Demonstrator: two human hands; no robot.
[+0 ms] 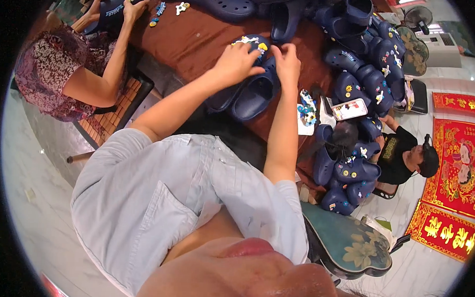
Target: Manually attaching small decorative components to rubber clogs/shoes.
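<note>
Both forearms are reaching forward over the brown-covered worktop. The left hand is pressing down with its grip clamped on a dark navy foam clog studded with small colourful charms, lying on the worktop. The right hand is pinching the clog's edge beside it, fingers together.

Heap of navy clogs, phone, red banners, floral chair
</note>
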